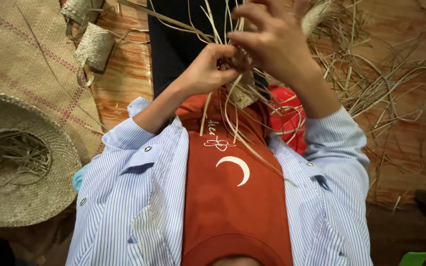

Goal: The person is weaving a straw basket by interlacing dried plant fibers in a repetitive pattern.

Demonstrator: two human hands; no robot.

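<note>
— Where was the woven piece [242, 93]?
— At your chest. Your left hand [205, 71] pinched its straw strips [232, 123]; your right hand [272, 42] curled over them.
— Handling?
— Light, springy, probably brittle; you gripped near the weave.

A: What can't be made out?
B: The small woven piece [241, 93] sits mostly behind the left hand [208, 69] and right hand [272, 39], blurred.
A: Anything cut off?
B: The straw hat [20, 162] runs past the left edge; the right fingertips [257, 6] touch the top edge.
</note>
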